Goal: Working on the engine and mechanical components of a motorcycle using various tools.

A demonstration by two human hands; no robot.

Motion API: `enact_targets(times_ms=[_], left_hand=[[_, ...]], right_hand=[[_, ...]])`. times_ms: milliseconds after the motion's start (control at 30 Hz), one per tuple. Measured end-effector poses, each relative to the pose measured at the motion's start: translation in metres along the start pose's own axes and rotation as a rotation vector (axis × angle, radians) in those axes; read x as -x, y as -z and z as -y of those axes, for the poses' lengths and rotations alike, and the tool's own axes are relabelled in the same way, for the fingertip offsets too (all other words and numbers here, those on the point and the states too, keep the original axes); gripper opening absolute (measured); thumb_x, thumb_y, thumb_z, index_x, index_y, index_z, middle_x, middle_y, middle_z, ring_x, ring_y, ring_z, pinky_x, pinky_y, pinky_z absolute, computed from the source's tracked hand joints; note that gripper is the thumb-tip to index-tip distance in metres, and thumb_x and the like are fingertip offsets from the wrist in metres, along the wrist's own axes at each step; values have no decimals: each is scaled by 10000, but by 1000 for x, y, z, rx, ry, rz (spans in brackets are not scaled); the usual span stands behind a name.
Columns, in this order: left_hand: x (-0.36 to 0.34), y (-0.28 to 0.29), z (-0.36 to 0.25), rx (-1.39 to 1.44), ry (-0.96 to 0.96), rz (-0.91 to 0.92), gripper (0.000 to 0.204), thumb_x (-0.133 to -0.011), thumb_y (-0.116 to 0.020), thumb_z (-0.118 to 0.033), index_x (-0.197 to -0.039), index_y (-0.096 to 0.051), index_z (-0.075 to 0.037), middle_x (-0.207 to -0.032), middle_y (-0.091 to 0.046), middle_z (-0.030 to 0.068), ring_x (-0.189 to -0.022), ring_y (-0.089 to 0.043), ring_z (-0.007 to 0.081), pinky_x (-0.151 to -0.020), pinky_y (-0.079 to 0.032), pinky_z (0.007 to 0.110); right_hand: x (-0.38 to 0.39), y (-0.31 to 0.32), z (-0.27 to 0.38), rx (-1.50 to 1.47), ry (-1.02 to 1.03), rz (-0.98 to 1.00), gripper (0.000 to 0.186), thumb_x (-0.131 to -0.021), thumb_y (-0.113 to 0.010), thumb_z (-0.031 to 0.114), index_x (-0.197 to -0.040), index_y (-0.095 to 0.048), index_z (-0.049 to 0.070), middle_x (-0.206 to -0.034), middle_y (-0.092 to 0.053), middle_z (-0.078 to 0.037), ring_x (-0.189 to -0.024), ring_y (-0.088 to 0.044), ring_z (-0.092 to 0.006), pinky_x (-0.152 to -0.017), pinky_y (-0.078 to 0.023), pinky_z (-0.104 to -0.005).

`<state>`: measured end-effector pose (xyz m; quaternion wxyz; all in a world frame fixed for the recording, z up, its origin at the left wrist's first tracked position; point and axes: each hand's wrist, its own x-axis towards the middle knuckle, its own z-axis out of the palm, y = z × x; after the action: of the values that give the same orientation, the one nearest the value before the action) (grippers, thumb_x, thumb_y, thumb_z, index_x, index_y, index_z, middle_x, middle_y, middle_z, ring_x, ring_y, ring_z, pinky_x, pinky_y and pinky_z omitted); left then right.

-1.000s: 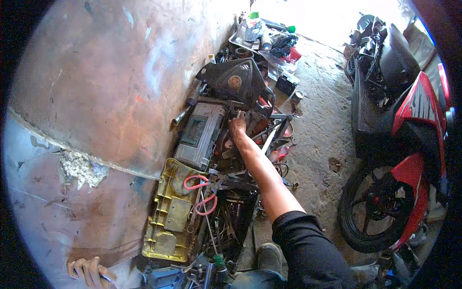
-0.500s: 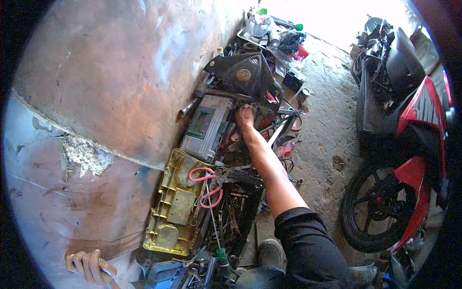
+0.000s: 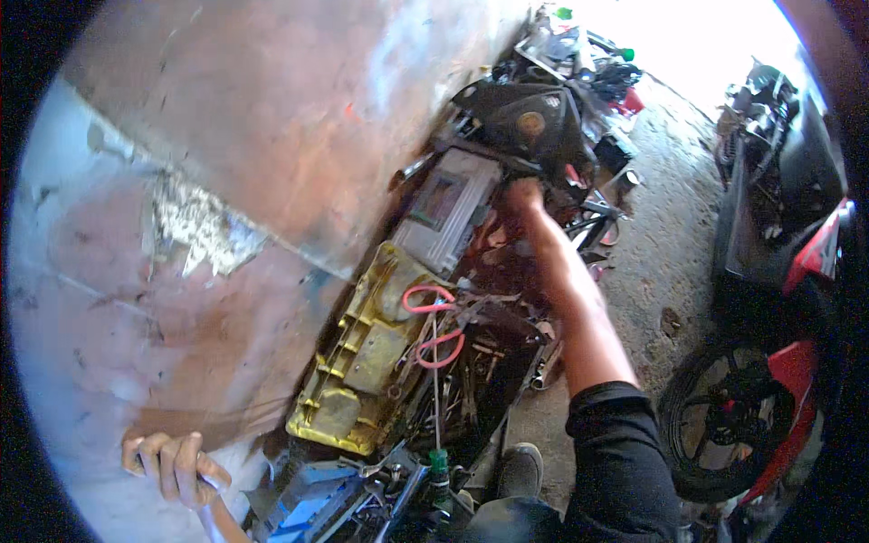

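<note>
My right arm reaches far forward, and my right hand (image 3: 523, 195) is down in the clutter just right of a grey plastic case (image 3: 453, 210), below a dark motorcycle fairing panel (image 3: 529, 113). Its fingers are blurred and partly hidden, so what they touch does not show. At the lower left, my left hand (image 3: 176, 466) hangs in front of the painted wall with its fingers curled in; anything inside them is hidden. Nearer me lie a yellow case lid (image 3: 362, 362), pink-handled scissors (image 3: 434, 299) and a green-handled screwdriver (image 3: 439, 466).
A blue tray (image 3: 312, 502) with wrenches and sockets sits near my feet. Spanners fill a dark toolbox (image 3: 471, 389) beside the yellow lid. On the right stands a motorcycle with a black front wheel (image 3: 724, 416) and red panels. The wall (image 3: 253, 136) borders the left side.
The view has shifted, so the tools and motorcycle appear further right. My right hand stays beside the grey case, its fingers now blurred. My left hand remains curled near the wall.
</note>
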<state>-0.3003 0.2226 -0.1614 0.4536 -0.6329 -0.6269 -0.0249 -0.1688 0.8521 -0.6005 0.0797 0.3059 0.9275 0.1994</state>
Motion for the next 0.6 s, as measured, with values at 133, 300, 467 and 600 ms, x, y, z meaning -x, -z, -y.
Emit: enact_targets(times_ms=[133,300,467,600], left_hand=[[-8,-17,-3,56,6,-13,229,-891,-459,-147,-807,-644,-41,-611,-536,70,-592,-507,246,-806,-402,490],[-9,-20,-1,50,38,-21,246,-924,-463,-169,-818,-638,-32,-624,-546,74,-578,-510,238,-801,-407,487],[-12,-22,-5,79,47,-25,244,-928,-447,-160,-845,-636,-31,-625,-551,72,-582,-520,233,-797,-413,484],[-9,-12,-5,55,29,14,243,-926,-446,-154,-844,-638,-30,-619,-552,73,-580,-523,228,-797,-419,487]], right_hand=[[32,19,-71,38,131,141,213,-889,-566,244,-886,-763,163,-922,-738,-43,-855,-711,-218,-652,-544,-369],[16,0,-87,82,51,269,231,-901,-552,221,-946,-759,129,-1015,-737,-72,-950,-711,-259,-731,-576,-380],[26,-13,-109,-291,-79,214,226,-880,-568,188,-974,-750,93,-1037,-728,-141,-968,-710,-301,-798,-581,-415],[23,-4,-66,-203,69,159,257,-895,-531,184,-989,-740,68,-1053,-720,-160,-994,-701,-314,-825,-575,-427]])
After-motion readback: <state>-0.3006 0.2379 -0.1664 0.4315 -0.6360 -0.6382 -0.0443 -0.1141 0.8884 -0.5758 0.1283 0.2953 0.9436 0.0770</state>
